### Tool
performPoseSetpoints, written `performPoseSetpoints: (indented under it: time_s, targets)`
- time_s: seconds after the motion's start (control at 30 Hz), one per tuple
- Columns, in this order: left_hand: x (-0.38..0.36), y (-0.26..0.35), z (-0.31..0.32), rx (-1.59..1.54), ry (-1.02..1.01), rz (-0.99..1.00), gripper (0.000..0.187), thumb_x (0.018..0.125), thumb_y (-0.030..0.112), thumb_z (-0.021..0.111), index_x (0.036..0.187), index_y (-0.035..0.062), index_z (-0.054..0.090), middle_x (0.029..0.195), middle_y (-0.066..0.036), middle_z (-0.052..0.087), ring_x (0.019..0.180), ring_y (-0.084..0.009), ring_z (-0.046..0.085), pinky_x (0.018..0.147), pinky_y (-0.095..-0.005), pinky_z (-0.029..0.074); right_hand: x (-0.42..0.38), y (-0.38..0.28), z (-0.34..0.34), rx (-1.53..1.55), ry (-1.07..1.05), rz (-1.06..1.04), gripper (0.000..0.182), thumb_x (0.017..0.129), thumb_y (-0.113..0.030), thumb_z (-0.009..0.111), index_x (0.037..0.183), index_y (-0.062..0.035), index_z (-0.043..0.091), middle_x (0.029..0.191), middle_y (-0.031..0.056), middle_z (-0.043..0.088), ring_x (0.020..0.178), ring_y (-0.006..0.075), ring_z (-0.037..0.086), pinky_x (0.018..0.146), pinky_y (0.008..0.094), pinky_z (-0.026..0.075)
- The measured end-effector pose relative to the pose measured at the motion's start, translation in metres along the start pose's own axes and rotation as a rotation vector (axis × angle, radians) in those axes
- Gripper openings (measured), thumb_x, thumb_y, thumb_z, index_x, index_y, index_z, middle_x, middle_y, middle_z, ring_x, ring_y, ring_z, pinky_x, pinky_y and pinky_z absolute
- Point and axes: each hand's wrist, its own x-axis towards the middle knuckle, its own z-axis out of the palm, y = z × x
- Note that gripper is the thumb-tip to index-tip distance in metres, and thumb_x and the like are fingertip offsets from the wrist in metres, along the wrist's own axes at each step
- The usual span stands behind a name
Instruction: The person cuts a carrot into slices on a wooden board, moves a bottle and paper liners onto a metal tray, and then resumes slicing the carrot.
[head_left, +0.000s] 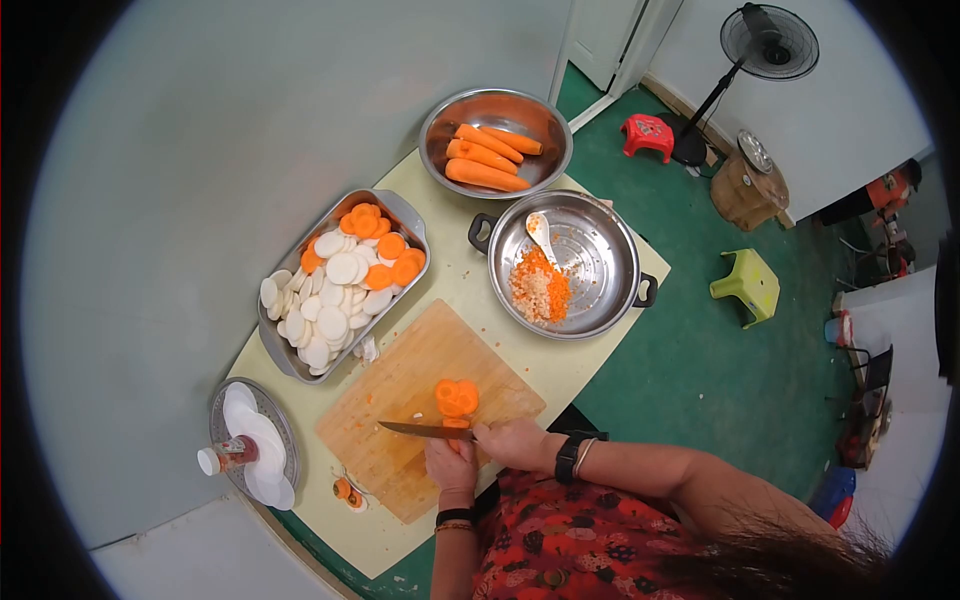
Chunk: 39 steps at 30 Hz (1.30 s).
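In my right hand [512, 441] is the handle of a kitchen knife [415, 429], whose blade points left over a wooden cutting board [375, 435]. My left hand [450, 466] has its fingers closed on a short carrot piece [456, 424] right by the blade. Just beyond the knife, several round carrot slices [456, 397] lie overlapping on the board. Small orange crumbs are scattered around them. Part of the held carrot is hidden by the blade and my fingers.
A tray [415, 215] holds white and orange slices. A bowl [435, 150] contains whole carrots. A two-handled pan [610, 270] has chopped bits and a white spoon [540, 235]. Carrot ends [348, 492] lie near the board; a plate [292, 430] bears a jar [232, 454].
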Motion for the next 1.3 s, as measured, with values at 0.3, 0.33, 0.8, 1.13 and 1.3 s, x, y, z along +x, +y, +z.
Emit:
performPoseSetpoints:
  time_s: [0.3,0.33,0.8,1.13,1.3]
  targets:
    - [-0.002,-0.003,0.005,0.046,0.077,0.053,0.037,0.083,0.033,0.056,0.104,0.0028,0.049,0.095,-0.020,0.056,0.084,-0.0403,0.055,0.071,-0.0485,0.045,-0.009,0.001,-0.006,0.043,-0.035,0.049,0.009,0.079,-0.010,0.052,0.083,-0.0024,0.051,0.064,0.0120,0.062,0.058,0.0294,0.064,0.048,0.0388,0.050]
    - [-0.001,-0.002,0.006,0.044,0.090,0.062,0.037,0.083,0.032,0.056,0.104,0.0028,0.049,0.094,-0.020,0.055,0.083,-0.0400,0.055,0.070,-0.0484,0.045,-0.010,0.001,-0.007,0.038,-0.048,0.060,0.008,0.079,-0.010,0.052,0.083,-0.0023,0.051,0.064,0.0123,0.062,0.058,0.0297,0.064,0.048,0.0389,0.050]
    - [-0.001,-0.008,0.010,0.056,0.053,0.035,0.038,0.081,0.031,0.060,0.103,0.0024,0.049,0.093,-0.019,0.054,0.084,-0.0397,0.055,0.069,-0.0483,0.045,0.011,-0.006,-0.014,0.058,-0.205,0.166,0.013,0.085,-0.013,0.049,0.091,-0.0014,0.051,0.067,0.0144,0.064,0.062,0.0316,0.066,0.052,0.0402,0.051]
    - [-0.001,-0.006,0.008,0.049,0.037,0.026,0.038,0.082,0.032,0.061,0.102,0.0020,0.048,0.091,-0.019,0.053,0.083,-0.0386,0.054,0.068,-0.0481,0.044,0.029,0.007,0.015,0.046,-0.228,0.121,0.015,0.087,-0.015,0.047,0.093,-0.0018,0.050,0.067,0.0134,0.064,0.060,0.0299,0.065,0.050,0.0404,0.050]
    - [-0.002,-0.007,0.006,0.049,0.011,0.014,0.039,0.084,0.032,0.058,0.105,0.0000,0.049,0.094,-0.020,0.054,0.086,-0.0392,0.054,0.072,-0.0472,0.044,0.030,0.019,0.011,0.100,-0.269,0.143,0.016,0.089,-0.016,0.047,0.091,-0.0016,0.052,0.067,0.0178,0.063,0.061,0.0339,0.065,0.054,0.0429,0.051]
